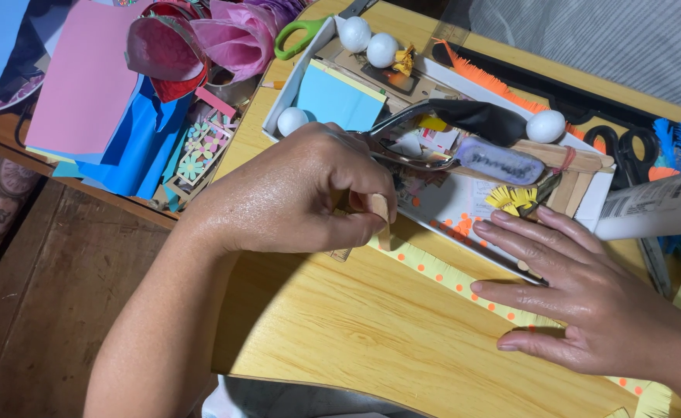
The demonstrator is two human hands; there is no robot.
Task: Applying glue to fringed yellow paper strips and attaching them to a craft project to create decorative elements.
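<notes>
My left hand (298, 193) is curled shut around a flat wooden stick (380, 210), whose end pokes out between thumb and fingers and presses on the left end of a yellow paper strip with orange dots (441, 272). My right hand (580, 298) lies flat with fingers spread on the same strip further right, holding it down on the light wooden table (356, 333). The strip runs diagonally from under the left hand toward the lower right.
A white tray (298, 77) behind the hands holds black-handled pliers (472, 120), white foam eggs (354, 32), blue paper and scraps. Green-handled scissors (298, 35), black scissors (631, 147), coloured paper sheets (85, 85) and a white tube (654, 205) lie around.
</notes>
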